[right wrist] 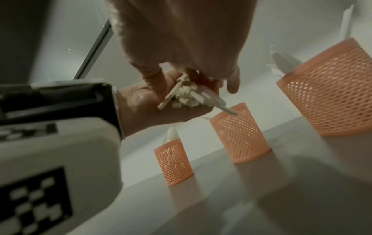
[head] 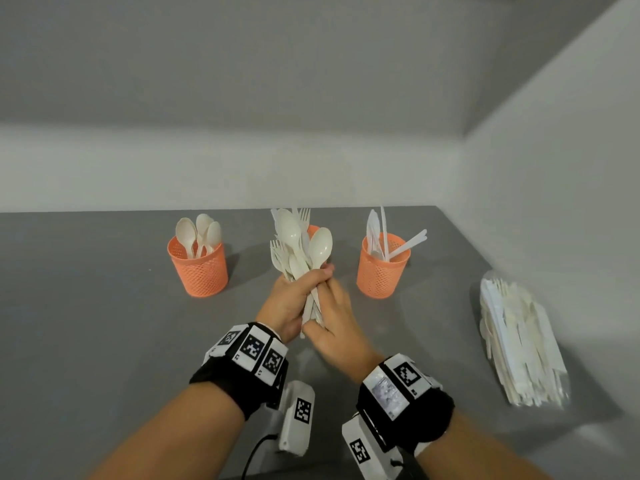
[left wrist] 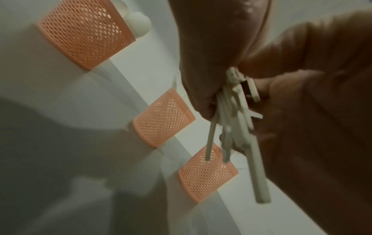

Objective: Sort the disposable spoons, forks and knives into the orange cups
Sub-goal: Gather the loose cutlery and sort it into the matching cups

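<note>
My left hand (head: pixel 287 299) grips a mixed bundle of cream plastic cutlery (head: pixel 301 247) before the middle orange mesh cup (head: pixel 313 231). My right hand (head: pixel 332 320) pinches the handles (head: pixel 311 311); next, I'd draw one piece out for its cup.

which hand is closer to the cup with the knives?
Right. The right hand is at the bundle of cutlery, on the side facing the knife cup; the left hand grips the bundle on the far side.
</note>
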A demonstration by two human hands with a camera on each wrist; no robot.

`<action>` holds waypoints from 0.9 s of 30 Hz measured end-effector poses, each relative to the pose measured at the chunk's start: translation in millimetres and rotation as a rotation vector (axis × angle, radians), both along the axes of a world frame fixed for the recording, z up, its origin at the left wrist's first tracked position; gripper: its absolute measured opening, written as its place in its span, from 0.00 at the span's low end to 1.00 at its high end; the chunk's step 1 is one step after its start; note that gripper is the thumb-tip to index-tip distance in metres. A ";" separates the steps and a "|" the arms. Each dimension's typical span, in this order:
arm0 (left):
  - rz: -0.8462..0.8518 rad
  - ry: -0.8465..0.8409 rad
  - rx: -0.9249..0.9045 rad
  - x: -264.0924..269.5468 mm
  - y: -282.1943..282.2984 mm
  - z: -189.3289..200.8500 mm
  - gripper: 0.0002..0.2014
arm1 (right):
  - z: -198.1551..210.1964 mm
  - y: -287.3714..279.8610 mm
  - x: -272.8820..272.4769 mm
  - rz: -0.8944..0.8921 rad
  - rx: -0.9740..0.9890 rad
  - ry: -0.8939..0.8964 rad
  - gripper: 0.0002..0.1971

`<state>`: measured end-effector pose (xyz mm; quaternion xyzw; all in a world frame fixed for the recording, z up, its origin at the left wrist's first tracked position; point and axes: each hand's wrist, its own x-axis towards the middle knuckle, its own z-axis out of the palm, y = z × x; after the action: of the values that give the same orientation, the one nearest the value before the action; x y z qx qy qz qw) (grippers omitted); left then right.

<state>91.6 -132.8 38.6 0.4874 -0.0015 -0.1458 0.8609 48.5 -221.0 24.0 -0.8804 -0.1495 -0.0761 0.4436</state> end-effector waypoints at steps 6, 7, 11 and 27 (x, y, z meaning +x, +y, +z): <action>-0.111 -0.034 -0.053 13.1 15.3 3.9 0.08 | 36.7 -30.6 12.1 -0.094 0.400 0.011 0.13; -0.162 -0.067 -0.023 14.5 17.6 4.7 0.10 | 44.9 -35.4 19.3 -0.200 0.458 0.026 0.13; -0.375 -0.153 0.104 17.8 26.8 3.5 0.12 | 72.3 -39.5 39.9 -0.204 0.594 0.170 0.09; -0.695 -0.063 -0.047 31.4 29.7 4.0 0.19 | 90.4 -37.2 60.6 -0.339 0.850 0.209 0.12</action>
<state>123.0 -103.1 42.6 0.4418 -0.1974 -0.4150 0.7705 109.1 -258.2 114.4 -0.6356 0.0864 -0.1130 0.7588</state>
